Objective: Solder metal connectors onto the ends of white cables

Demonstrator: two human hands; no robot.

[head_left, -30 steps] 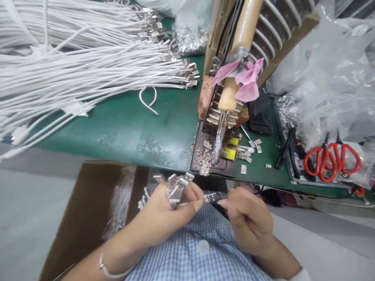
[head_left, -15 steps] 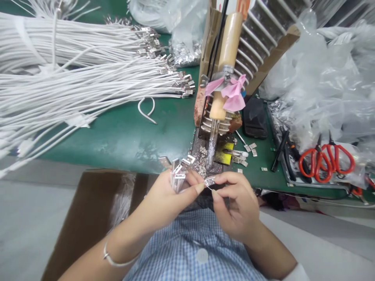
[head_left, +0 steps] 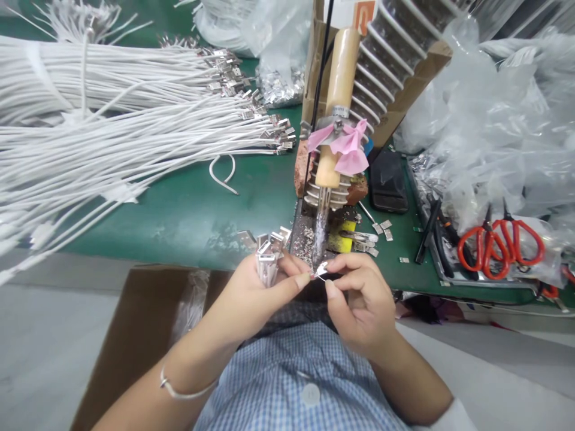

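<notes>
In the head view, the left hand point(head_left: 258, 290) is curled closed around a bunch of metal connectors point(head_left: 267, 254), its thumb tip beside a single metal connector point(head_left: 320, 269) between the two hands. The right hand point(head_left: 362, 302), fingers bent in and nearly closed, grips that single piece at the fingertips (a thin white strand point(head_left: 321, 279) runs to its thumb), near the tip of the soldering iron point(head_left: 327, 170) at the edge of the tabletop point(head_left: 179, 221).
</notes>
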